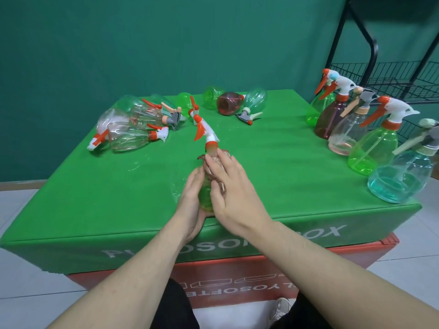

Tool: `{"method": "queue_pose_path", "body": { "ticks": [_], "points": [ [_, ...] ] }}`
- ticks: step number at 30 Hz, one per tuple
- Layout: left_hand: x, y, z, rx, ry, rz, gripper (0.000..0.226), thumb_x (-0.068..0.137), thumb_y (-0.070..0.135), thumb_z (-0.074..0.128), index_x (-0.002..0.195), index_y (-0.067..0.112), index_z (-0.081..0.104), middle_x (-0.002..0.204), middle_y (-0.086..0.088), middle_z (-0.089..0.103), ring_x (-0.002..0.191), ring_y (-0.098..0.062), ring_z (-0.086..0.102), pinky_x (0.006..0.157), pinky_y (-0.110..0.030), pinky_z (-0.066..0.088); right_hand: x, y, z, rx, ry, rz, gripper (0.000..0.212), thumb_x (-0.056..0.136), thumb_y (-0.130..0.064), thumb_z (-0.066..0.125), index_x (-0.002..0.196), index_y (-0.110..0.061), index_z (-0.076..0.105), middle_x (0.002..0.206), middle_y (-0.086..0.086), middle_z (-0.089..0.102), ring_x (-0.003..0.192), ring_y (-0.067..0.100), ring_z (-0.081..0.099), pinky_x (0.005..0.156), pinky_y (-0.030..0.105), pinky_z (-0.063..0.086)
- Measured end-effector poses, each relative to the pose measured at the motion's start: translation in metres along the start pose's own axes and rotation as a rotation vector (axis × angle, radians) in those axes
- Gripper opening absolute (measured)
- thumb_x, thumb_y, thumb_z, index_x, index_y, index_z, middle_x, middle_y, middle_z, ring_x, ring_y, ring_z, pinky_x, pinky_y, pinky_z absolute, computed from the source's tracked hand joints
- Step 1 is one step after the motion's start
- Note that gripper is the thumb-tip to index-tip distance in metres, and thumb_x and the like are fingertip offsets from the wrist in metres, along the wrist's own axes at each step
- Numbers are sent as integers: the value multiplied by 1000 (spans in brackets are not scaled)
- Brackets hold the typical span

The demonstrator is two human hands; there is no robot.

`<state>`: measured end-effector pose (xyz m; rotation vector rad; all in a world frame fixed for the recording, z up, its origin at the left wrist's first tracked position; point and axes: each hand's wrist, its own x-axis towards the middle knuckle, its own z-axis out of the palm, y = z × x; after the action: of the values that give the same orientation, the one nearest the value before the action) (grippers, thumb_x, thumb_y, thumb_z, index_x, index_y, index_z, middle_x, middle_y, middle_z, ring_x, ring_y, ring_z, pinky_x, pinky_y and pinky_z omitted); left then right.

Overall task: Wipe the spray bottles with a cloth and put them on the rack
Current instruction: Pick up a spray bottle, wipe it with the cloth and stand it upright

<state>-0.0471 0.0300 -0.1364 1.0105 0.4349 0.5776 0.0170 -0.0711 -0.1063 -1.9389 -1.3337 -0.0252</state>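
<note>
My left hand (191, 200) grips the lower body of a green spray bottle (206, 195) with a white and orange trigger head, tilted away from me over the green-covered box (95, 198). My right hand (229, 193) presses a brownish cloth (215, 166) against the bottle's shoulder, fingers laid over it. Several clear, green and brown spray bottles (133, 136) lie on their sides at the far left and far middle. Several other bottles (373, 148) stand upright along the right edge. The black wire rack (389, 77) stands at the far right.
The green box sits on a red box (237, 281) on a pale tiled floor. A green wall runs behind. My knees and one shoe show below the front edge.
</note>
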Motion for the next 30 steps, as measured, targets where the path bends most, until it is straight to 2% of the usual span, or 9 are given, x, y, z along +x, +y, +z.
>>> {"method": "queue_pose_path", "body": {
  "ticks": [5,10,13,17,20,23,26,28,30],
  "points": [
    [-1,1,-4,-1,-18,-76,63,88,58,58,144,28,54,133,-3,70,110,-25,72,76,-50,59,31,0,-10,146,-82,134,56,101,-33,31,156,-27,37,167,-6,24,150,15,28,124,34,22],
    [0,-1,-6,-28,7,-107,68,88,55,59,148,24,51,136,-6,68,115,-29,71,73,-48,61,29,-2,-5,204,-65,211,55,102,-33,30,157,-28,35,166,-6,26,148,11,31,123,27,21],
    [0,-1,-5,-63,35,-103,67,88,51,57,149,22,51,134,-7,69,115,-27,71,76,-41,60,19,-3,1,197,-45,156,62,97,-36,27,158,-26,32,166,-4,24,149,13,28,124,32,22],
    [1,-2,-5,-89,69,-76,55,101,46,50,148,18,51,137,-8,67,122,-25,67,85,-34,57,0,0,6,51,-49,55,66,97,-42,21,161,-28,23,169,-1,16,152,16,22,122,44,25],
    [2,-1,-4,-85,77,-40,75,90,56,66,150,16,48,141,-9,64,128,-26,63,94,-39,55,-16,0,8,-41,-89,18,67,97,-45,16,162,-32,10,171,-4,1,156,17,6,124,53,18],
    [-1,2,-1,-140,118,7,71,88,46,74,144,12,47,126,-13,72,110,-27,73,89,-38,61,-34,-1,13,-105,-160,-5,67,97,-47,14,162,-38,-3,169,-9,-17,155,13,-16,125,57,5],
    [-3,6,2,-181,118,23,59,80,39,72,129,17,49,106,-11,75,89,-26,76,76,-37,63,-45,4,17,-125,-167,-26,66,99,-45,18,161,-37,-3,168,-7,-20,154,12,-20,124,60,3],
    [-4,6,2,-177,110,31,54,80,38,71,125,17,50,102,-10,76,86,-26,77,73,-36,63,-46,5,16,-113,-160,-19,65,99,-44,18,161,-39,-3,168,-8,-20,154,11,-19,124,61,3],
    [-3,5,1,-162,101,23,56,82,39,71,129,15,51,106,-11,76,91,-26,76,78,-37,63,-44,5,14,-99,-151,-13,65,99,-44,17,160,-40,-3,168,-10,-19,154,10,-18,124,60,3]
  ]
}}
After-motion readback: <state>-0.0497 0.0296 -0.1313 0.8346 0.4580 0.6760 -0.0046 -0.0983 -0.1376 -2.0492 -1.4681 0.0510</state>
